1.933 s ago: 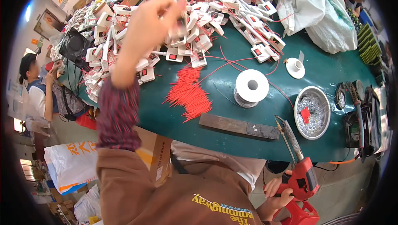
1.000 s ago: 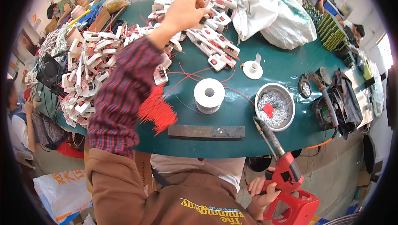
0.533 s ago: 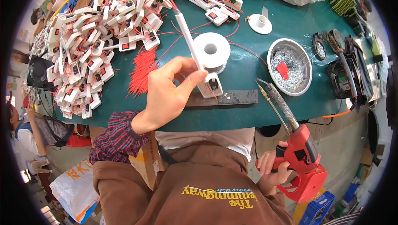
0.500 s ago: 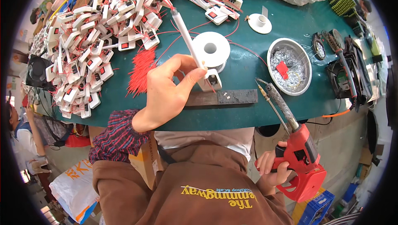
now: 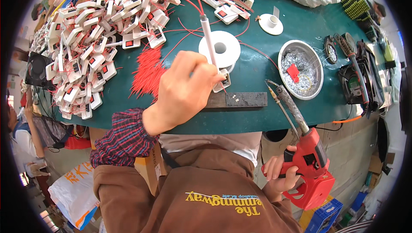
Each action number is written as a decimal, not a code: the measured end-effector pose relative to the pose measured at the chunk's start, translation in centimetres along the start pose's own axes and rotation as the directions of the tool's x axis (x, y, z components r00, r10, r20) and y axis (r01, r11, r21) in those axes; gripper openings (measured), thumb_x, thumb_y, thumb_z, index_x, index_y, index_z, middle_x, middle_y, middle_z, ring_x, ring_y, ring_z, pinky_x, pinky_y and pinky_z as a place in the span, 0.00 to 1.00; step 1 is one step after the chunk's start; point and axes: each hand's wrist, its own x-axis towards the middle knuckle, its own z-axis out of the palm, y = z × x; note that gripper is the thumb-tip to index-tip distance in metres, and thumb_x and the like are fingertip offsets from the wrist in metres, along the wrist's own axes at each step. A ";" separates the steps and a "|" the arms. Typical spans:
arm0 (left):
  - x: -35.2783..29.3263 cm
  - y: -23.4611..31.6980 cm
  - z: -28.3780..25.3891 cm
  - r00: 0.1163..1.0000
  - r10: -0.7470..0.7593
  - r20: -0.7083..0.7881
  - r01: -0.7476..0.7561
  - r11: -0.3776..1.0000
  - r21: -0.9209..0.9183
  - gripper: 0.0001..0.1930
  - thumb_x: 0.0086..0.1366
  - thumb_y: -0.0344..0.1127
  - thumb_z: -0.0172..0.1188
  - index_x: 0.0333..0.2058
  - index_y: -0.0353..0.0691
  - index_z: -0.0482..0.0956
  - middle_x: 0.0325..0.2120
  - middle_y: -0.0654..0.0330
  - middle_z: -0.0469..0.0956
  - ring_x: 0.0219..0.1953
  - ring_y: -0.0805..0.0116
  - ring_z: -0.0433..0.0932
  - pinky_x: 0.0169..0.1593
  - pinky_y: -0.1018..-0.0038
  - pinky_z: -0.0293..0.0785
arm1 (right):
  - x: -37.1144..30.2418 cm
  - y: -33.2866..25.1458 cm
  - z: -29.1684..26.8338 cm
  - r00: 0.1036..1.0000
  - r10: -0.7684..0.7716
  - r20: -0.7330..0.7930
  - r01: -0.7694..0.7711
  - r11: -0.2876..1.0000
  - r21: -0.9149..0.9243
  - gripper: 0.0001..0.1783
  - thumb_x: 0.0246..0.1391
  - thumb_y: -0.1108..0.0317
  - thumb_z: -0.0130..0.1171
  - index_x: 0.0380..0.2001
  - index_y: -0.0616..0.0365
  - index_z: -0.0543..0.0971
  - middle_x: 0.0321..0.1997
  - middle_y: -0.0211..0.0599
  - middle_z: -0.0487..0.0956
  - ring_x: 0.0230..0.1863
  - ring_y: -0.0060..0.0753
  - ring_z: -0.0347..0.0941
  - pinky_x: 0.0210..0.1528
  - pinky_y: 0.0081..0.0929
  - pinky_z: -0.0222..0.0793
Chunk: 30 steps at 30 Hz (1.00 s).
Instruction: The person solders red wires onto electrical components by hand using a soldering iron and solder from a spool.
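Note:
My left hand (image 5: 182,87) is closed around a white plastic tube (image 5: 208,37), back of the hand upward. Red wires come out of the tube's far end. At its near end is a small white switch housing (image 5: 222,82), just past my fingertips, with a short red wire beside a dark bar (image 5: 246,99). My right hand (image 5: 281,175) grips a red soldering gun (image 5: 308,153) by its handle, at the lower right. The gun's thin tip points up and left, just right of the bar and apart from the housing.
Many white switch housings (image 5: 88,52) with red wires are heaped at the left. Cut red wires (image 5: 148,74) lie beside a white spool (image 5: 231,49). At the right stand a metal bowl (image 5: 316,83) of silvery scraps, a white round holder (image 5: 271,27) and a black fan (image 5: 349,80).
My left hand has rolled over and shifted right, so its back now shows. The tube and housing have turned and moved slightly right with it. My right hand and the soldering gun stay nearly still.

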 end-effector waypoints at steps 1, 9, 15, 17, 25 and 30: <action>0.0 -0.2 0.2 0.987 0.158 -0.034 -0.158 0.987 0.011 0.12 0.43 0.26 0.66 0.29 0.37 0.73 0.29 0.60 0.71 0.33 0.65 0.75 0.29 0.74 0.73 | 0.0 0.0 0.0 1.000 0.004 -0.007 -0.004 1.000 0.004 0.29 0.63 0.51 0.43 0.52 0.69 0.58 0.09 0.26 0.62 0.06 0.21 0.57 0.12 0.20 0.56; -0.9 -0.3 0.9 0.932 0.336 0.138 -0.342 0.940 0.020 0.16 0.40 0.21 0.61 0.32 0.36 0.79 0.34 0.57 0.69 0.33 0.61 0.73 0.32 0.71 0.74 | -0.2 0.2 -0.4 0.999 0.011 -0.037 -0.011 1.000 0.020 0.29 0.63 0.51 0.44 0.52 0.69 0.58 0.09 0.26 0.61 0.06 0.21 0.56 0.12 0.20 0.56; -0.9 -0.1 0.9 0.941 0.278 0.195 -0.286 0.958 0.018 0.15 0.40 0.18 0.60 0.31 0.34 0.77 0.36 0.55 0.68 0.35 0.60 0.71 0.34 0.71 0.73 | -0.1 0.2 -0.4 0.999 0.028 -0.046 -0.028 0.999 0.017 0.29 0.62 0.51 0.45 0.51 0.69 0.59 0.09 0.25 0.61 0.06 0.21 0.57 0.12 0.20 0.56; -0.8 0.2 0.9 0.946 0.261 0.192 -0.268 0.963 0.013 0.14 0.40 0.18 0.61 0.30 0.33 0.77 0.37 0.55 0.68 0.35 0.59 0.71 0.34 0.70 0.73 | 0.0 0.1 -0.3 0.998 0.031 -0.048 -0.030 1.000 0.006 0.30 0.62 0.50 0.45 0.51 0.69 0.59 0.09 0.25 0.61 0.06 0.21 0.57 0.12 0.20 0.56; -0.3 1.3 0.8 0.978 0.136 0.161 -0.130 0.990 -0.044 0.12 0.40 0.16 0.60 0.27 0.30 0.73 0.35 0.54 0.70 0.33 0.59 0.71 0.34 0.69 0.71 | -1.4 1.2 -3.2 0.997 0.070 -0.017 -0.072 0.944 -0.321 0.40 0.55 0.40 0.52 0.51 0.70 0.60 0.08 0.25 0.62 0.06 0.21 0.57 0.13 0.21 0.56; -0.4 1.2 1.1 0.970 0.177 0.170 -0.189 0.980 0.056 0.10 0.40 0.18 0.59 0.25 0.29 0.72 0.35 0.55 0.69 0.33 0.60 0.72 0.31 0.71 0.72 | -0.1 0.5 -0.9 0.979 0.202 0.040 -0.184 0.947 -0.262 0.45 0.48 0.35 0.56 0.51 0.69 0.62 0.08 0.25 0.63 0.08 0.22 0.59 0.14 0.21 0.57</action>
